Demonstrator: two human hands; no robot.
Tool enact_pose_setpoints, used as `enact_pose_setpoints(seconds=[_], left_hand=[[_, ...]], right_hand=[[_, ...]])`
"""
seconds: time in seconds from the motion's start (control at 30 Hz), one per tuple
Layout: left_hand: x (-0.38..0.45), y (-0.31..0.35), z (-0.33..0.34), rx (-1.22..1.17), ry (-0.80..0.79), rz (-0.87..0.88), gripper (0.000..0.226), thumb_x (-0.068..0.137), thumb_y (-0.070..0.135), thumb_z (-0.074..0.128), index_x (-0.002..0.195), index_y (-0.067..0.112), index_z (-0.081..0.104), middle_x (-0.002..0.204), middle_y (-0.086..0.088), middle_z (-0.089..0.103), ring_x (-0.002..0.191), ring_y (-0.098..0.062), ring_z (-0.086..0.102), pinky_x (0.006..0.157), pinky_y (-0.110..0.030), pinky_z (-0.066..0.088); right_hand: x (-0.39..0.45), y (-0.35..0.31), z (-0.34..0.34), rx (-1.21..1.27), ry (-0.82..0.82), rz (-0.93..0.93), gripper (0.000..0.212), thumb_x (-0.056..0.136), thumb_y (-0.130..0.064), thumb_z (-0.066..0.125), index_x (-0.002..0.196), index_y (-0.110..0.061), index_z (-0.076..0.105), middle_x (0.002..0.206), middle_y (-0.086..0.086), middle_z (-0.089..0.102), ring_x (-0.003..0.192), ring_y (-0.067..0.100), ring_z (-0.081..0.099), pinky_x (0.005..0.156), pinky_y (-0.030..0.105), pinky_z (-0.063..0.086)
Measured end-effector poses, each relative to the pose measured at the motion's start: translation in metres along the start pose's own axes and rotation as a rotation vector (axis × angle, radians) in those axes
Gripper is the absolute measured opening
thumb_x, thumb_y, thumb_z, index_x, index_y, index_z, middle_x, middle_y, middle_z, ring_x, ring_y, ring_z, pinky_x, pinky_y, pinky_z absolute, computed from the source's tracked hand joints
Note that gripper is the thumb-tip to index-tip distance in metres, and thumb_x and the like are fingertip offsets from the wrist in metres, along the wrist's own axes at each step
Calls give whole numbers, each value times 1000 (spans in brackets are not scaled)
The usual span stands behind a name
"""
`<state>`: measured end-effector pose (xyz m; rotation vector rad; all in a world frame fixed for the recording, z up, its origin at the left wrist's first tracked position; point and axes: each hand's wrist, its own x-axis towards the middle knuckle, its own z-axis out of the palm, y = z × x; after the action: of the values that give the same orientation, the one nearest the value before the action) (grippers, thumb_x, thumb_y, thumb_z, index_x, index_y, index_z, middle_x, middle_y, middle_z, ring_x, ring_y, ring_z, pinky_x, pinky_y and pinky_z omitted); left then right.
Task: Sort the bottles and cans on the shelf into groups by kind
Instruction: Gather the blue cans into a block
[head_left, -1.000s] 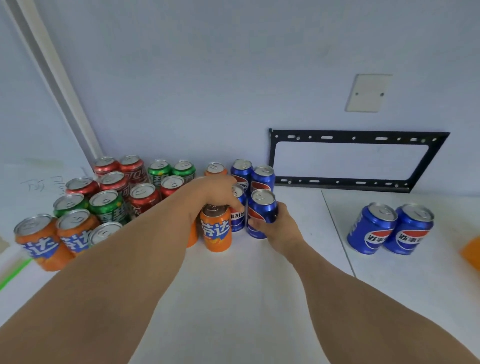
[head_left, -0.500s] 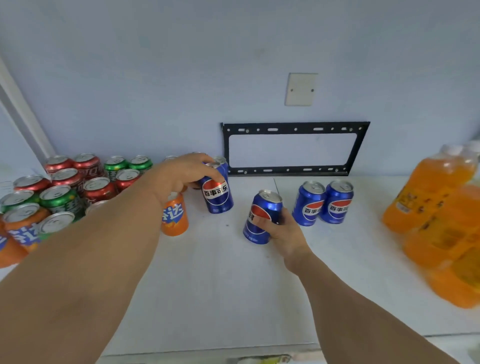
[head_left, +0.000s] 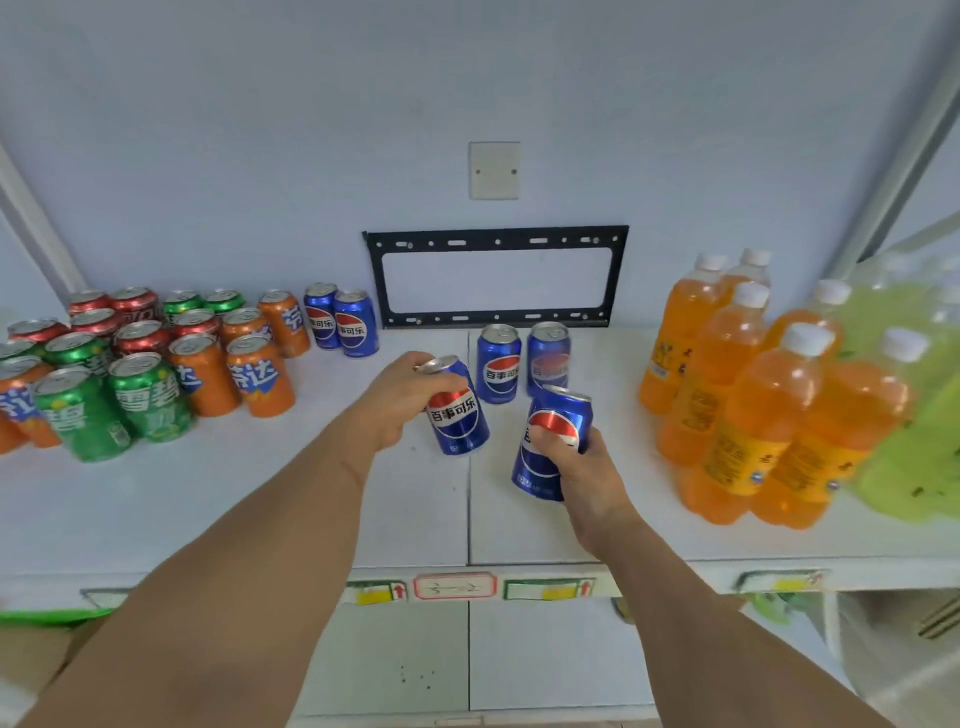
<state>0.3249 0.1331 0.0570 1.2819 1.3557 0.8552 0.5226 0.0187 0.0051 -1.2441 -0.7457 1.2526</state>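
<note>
Above the white shelf (head_left: 260, 499), the left hand (head_left: 395, 400) and right hand (head_left: 582, 467) each wrap their fingers around a tilted blue cola can (head_left: 460, 410), (head_left: 550, 441).

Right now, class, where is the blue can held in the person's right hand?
In the head view, the blue can sits tilted in the right hand, centre-right above the white shelf, just in front of two standing blue cans.
</note>
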Motion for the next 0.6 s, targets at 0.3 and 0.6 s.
enact_pose_setpoints(seconds=[0.3, 0.6], left_hand=[[-4, 9, 57, 269, 8, 97, 50, 76, 21, 82, 116, 23, 52, 110, 2, 62, 101, -19, 60, 77, -31, 53], [13, 10, 71, 335, 2, 132, 64, 77, 17, 80, 133, 21, 48, 127, -3, 60, 112, -22, 57, 87, -37, 52]], right_hand=[[0, -3, -33, -79, 16, 14, 63, 76, -22, 81, 124, -31, 42, 111, -6, 59, 97, 15, 59, 86, 34, 51], [12, -1, -38, -88, 11, -10, 65, 76, -20, 82, 127, -30, 42, 113, -5, 59, 98, 15, 60, 72, 24, 50]])
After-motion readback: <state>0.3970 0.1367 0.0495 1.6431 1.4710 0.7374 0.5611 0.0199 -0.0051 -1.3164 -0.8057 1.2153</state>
